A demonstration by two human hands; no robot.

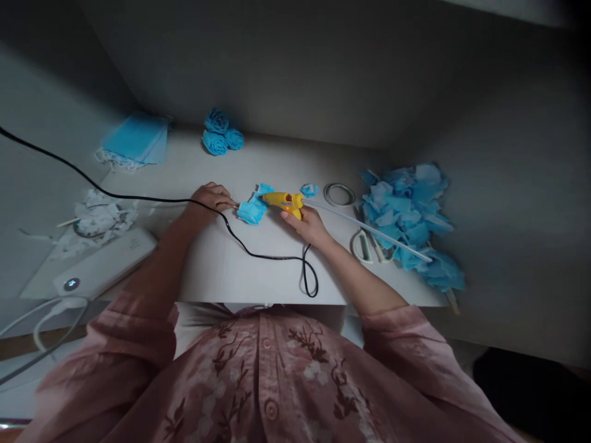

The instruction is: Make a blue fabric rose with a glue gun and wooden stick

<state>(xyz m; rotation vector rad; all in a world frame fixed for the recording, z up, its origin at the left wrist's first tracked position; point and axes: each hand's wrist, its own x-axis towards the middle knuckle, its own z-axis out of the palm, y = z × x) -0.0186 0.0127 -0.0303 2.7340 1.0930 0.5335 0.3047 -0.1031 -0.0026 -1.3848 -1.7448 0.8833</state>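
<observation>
My left hand (pixel 213 197) pinches a thin stick (pixel 235 207) whose far end meets a partly formed blue flower (pixel 250 213) of soft, fabric-like material. In my right hand (pixel 310 225) is a yellow glue gun (pixel 281 200), with its nozzle at the blue material beside the flower; I cannot tell if it touches. A small orange light glows on the gun. Out of its back sticks a long clear glue stick (pixel 369 229). Just behind the gun lies a small folded blue piece (pixel 309 190).
Blue rolled flowers (pixel 217 143) and a stack of blue face masks (pixel 136 140) lie at the back. At right are a tape ring (pixel 339 194), scissors (pixel 362 247) and a blue scrap pile (pixel 401 209). Left stand white scraps (pixel 96 215) and a power bank (pixel 108 261). A black cord (pixel 258 254) crosses the table.
</observation>
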